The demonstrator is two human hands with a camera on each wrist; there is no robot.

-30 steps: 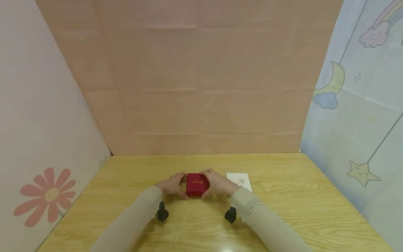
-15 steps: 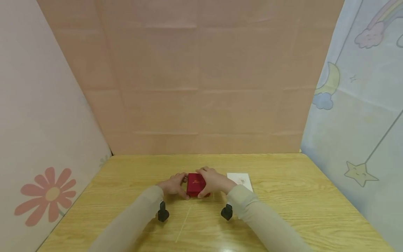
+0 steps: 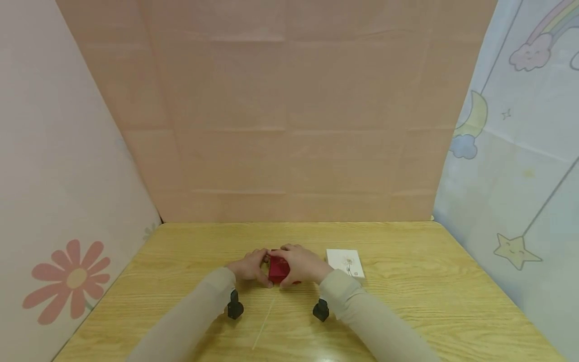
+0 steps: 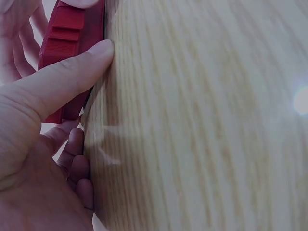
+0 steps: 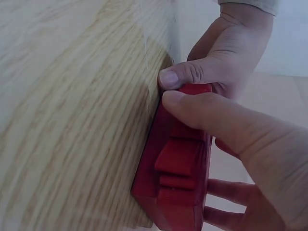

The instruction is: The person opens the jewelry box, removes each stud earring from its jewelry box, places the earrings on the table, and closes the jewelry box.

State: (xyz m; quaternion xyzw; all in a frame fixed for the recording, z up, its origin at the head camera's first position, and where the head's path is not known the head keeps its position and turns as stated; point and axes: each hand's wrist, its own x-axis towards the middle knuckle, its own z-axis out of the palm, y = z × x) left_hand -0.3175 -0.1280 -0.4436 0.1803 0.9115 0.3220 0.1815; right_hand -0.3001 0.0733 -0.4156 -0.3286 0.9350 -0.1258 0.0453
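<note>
A red jewelry box [image 3: 277, 270] rests on the wooden table with a folded ribbon bow [image 5: 177, 159] on its front side. My left hand [image 3: 248, 266] grips its left end, the thumb along the front face low by the table and the fingers behind. Across the box reaches my right hand [image 3: 306, 265], holding it front to back; its thumb presses the front close to the left thumb, as the right wrist view shows. The gold lettering on the lid is mostly covered by the right hand in the head view.
To the right of the hands lies a flat white box [image 3: 345, 262] with a flower print. A tan backdrop [image 3: 289, 125] stands behind the table [image 3: 407, 291], and patterned sheets hang on both sides. A thin pale line runs along the tabletop in front of the red box.
My right hand has slid left along the red box, from its right end to near my left hand, uncovering more of the white box. The left hand and red box stay in place.
</note>
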